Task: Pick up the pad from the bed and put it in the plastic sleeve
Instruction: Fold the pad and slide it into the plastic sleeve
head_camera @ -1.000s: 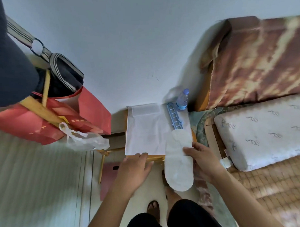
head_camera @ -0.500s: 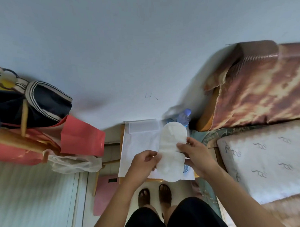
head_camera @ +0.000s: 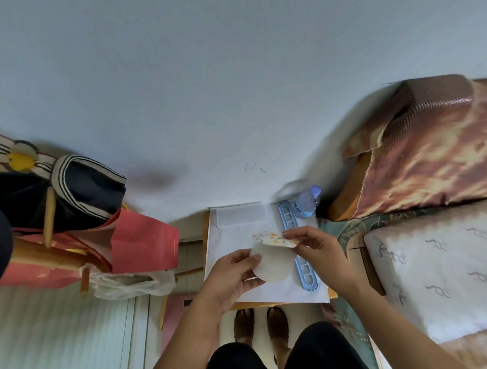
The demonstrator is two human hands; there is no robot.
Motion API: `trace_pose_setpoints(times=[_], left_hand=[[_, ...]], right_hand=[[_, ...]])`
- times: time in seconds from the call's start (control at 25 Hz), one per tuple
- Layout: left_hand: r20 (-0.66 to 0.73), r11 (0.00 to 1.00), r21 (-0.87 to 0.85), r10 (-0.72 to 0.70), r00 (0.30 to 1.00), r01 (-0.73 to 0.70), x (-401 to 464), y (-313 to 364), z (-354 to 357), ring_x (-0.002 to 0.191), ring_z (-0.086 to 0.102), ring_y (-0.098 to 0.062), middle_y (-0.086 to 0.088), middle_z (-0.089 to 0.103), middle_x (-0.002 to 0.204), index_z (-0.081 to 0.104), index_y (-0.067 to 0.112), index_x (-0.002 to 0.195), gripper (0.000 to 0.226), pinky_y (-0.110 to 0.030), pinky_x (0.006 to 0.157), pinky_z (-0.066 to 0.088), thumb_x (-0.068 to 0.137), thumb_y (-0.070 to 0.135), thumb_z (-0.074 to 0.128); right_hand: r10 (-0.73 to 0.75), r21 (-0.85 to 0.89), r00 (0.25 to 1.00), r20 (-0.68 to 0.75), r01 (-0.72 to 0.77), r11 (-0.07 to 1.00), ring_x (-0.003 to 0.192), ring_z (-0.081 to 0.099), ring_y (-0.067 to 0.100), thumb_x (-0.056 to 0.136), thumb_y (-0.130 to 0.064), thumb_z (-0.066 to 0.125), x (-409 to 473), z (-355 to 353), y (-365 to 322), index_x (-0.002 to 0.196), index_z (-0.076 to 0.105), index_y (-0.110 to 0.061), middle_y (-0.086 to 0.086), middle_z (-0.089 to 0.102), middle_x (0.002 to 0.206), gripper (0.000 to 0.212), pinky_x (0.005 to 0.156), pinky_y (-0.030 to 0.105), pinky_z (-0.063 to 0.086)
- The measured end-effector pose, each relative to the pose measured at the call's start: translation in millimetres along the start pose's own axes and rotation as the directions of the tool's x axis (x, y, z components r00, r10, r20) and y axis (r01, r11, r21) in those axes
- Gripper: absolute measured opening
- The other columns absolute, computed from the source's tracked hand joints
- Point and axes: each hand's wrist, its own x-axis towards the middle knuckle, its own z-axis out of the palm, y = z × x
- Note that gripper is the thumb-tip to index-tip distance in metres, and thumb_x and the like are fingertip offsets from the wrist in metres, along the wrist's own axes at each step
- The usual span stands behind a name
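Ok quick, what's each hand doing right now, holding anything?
Left hand: closed, pinching the left edge of the white pad.
Right hand: closed, pinching the pad's folded-over patterned top end.

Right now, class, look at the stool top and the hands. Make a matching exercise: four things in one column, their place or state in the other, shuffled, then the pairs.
1 pad
2 water bottle
3 blue plastic rack
4 plastic sleeve

A lies flat, empty
B stands upright by the wall
C folded over, held in both hands
D lies under the right hand

1-C, 2-B, 3-D, 4-A
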Motion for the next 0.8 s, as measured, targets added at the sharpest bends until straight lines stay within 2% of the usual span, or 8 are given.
trace_pose_setpoints(times=[0.08,0.16,0.28,0.4,0.48,0.6,0.72,0.8], left_hand=[[-0.004,1.000,-0.006,0.005,1.000,-0.005,2,4,-1,0.080,0.072,-0.020,-0.008,0.074,0.092,0.066,0.007,0.097,0.014,-0.030,0.059,0.059,0.083,0.005,0.064],[0.000,1.000,-0.018,-0.006,1.000,0.006,3,7,-2,0.083,0.071,-0.020,-0.008,0.075,0.093,0.066,0.009,0.101,0.015,-0.032,0.060,0.060,0.087,0.008,0.060],[0.039,0.994,-0.097,-0.042,0.998,0.045,3,10,-5,0.089,0.071,-0.024,-0.010,0.075,0.095,0.065,0.011,0.104,0.027,-0.037,0.064,0.060,0.094,0.029,0.048],[0.032,0.998,-0.062,-0.023,0.999,0.025,4,11,-5,0.094,0.069,-0.027,-0.012,0.073,0.101,0.063,0.011,0.108,0.030,-0.038,0.065,0.060,0.091,0.034,0.054],[-0.002,0.999,0.032,0.034,0.999,-0.033,5,9,-5,0.093,0.069,-0.025,-0.010,0.072,0.101,0.063,0.013,0.107,0.022,-0.036,0.066,0.061,0.087,0.020,0.062],[-0.057,0.989,0.125,0.084,0.995,-0.077,8,5,-8,0.096,0.067,-0.023,-0.006,0.068,0.104,0.064,0.018,0.103,0.021,-0.037,0.073,0.060,0.084,0.008,0.064],[-0.044,0.981,0.173,0.091,0.995,-0.083,11,2,-14,0.095,0.068,-0.019,0.001,0.071,0.101,0.067,0.023,0.098,0.021,-0.033,0.070,0.061,0.084,0.007,0.065],[-0.045,0.978,0.196,0.087,0.995,-0.077,17,-1,-19,0.095,0.068,-0.018,0.002,0.071,0.102,0.066,0.020,0.105,0.025,-0.032,0.071,0.061,0.083,0.008,0.066]], right_hand=[[-0.031,-0.090,0.999,0.032,0.034,0.995,0.096,0.063,0.007,0.084,0.008,0.058,-1,3,3,0.085,0.070,-0.024,-0.003,0.068,0.104,0.034,0.074,0.007,0.052],[-0.058,-0.144,0.997,0.054,0.066,0.987,0.104,0.061,0.010,0.085,0.005,0.059,-2,3,7,0.090,0.071,-0.021,-0.001,0.065,0.113,0.029,0.079,0.010,0.053],[-0.073,-0.227,0.992,0.100,0.094,0.969,0.113,0.055,0.010,0.084,0.005,0.058,-3,3,10,0.096,0.072,-0.015,-0.002,0.060,0.120,0.027,0.088,0.018,0.053],[-0.032,-0.194,0.989,0.145,0.060,0.979,0.116,0.052,0.007,0.083,0.009,0.054,-7,4,10,0.092,0.073,-0.017,-0.007,0.055,0.122,0.033,0.093,0.023,0.052],[-0.010,-0.120,0.994,0.113,0.024,0.993,0.113,0.054,0.004,0.085,0.006,0.053,-7,6,12,0.088,0.073,-0.022,-0.010,0.057,0.119,0.034,0.087,0.017,0.054],[0.098,0.045,0.995,0.002,-0.098,0.994,0.098,0.064,0.008,0.088,-0.014,0.060,-1,8,17,0.098,0.066,-0.029,-0.007,0.066,0.107,0.019,0.069,0.013,0.056],[0.318,0.068,0.946,0.060,-0.322,0.944,0.085,0.069,0.011,0.083,-0.029,0.067,12,11,28,0.105,0.065,-0.022,-0.004,0.071,0.096,0.023,0.058,0.015,0.056],[0.404,0.071,0.908,0.112,-0.413,0.908,0.082,0.071,0.011,0.079,-0.026,0.072,21,16,37,0.096,0.068,-0.019,-0.002,0.073,0.094,0.019,0.060,0.017,0.056]])
